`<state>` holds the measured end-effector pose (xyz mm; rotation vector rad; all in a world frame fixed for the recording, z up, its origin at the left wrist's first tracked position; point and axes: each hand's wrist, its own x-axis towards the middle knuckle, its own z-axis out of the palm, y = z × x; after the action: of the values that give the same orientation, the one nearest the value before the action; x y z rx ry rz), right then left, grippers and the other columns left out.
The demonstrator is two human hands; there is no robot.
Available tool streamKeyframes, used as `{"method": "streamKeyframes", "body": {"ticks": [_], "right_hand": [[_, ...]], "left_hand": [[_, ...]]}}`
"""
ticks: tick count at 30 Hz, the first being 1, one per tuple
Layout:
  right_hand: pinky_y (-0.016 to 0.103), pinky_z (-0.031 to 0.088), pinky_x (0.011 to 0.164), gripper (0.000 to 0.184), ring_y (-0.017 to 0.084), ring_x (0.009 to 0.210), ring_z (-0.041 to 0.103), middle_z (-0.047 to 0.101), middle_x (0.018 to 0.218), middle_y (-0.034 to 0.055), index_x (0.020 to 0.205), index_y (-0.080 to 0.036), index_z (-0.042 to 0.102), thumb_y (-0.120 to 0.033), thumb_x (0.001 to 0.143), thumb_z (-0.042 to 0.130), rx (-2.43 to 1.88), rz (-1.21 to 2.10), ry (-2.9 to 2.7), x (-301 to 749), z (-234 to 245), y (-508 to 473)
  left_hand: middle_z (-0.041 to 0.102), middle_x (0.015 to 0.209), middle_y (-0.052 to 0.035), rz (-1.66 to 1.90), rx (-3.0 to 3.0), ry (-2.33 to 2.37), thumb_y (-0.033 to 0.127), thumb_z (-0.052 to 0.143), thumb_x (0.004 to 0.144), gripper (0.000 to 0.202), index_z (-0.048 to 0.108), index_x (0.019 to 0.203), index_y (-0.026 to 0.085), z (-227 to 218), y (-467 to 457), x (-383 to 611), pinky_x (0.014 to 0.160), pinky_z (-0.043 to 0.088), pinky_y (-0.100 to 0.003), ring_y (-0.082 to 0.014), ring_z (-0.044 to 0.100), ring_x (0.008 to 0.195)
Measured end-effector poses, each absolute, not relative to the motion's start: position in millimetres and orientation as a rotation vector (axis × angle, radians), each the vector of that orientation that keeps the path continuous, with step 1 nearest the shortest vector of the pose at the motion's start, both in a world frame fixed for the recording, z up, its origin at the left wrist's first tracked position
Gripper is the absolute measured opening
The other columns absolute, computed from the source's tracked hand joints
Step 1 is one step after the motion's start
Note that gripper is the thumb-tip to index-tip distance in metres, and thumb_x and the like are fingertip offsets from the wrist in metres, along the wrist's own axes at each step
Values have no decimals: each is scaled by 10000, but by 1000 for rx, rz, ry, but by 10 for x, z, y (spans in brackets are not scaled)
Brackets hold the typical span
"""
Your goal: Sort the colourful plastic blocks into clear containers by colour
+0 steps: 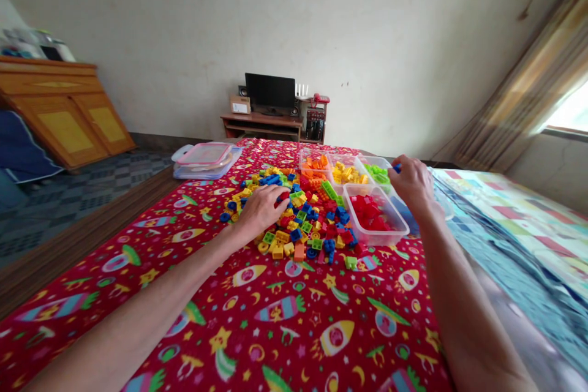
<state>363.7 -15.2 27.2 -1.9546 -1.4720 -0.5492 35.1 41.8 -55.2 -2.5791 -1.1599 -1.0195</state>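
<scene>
A loose pile of toy building blocks (305, 226) in yellow, blue, green, red and orange lies on the red patterned cloth. Over the pile's left side, my left hand (260, 208) has its fingers closed on a red block (283, 196). My right hand (412, 182) is raised at the far right with a blue block (397, 168) pinched in its fingertips. Below that hand, a clear box with blue contents (405, 214) is partly hidden by the wrist. Next to it stands a clear box (380, 236) of red blocks.
Further back are clear boxes holding orange blocks (316, 163), yellow blocks (348, 173) and green blocks (377, 173). Stacked lids (204, 154) lie at the table's far left. A bed (519, 220) adjoins on the right. A monitor (270, 93) stands by the wall.
</scene>
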Motion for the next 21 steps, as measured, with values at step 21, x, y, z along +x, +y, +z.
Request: {"method": "streamKeyframes", "body": {"ticks": [21], "right_hand": [[267,379,589,269,165,643,563,642,743,97,879,-151,654,-147,894,385,-1806,-269,-2219,2513,71,-241]], "left_hand": [[669,1131,-82,-997,-2778,-1122,282,545,825,257,670,1039,217,-526,687,86,958,475,-418,-254,613,1056]]}}
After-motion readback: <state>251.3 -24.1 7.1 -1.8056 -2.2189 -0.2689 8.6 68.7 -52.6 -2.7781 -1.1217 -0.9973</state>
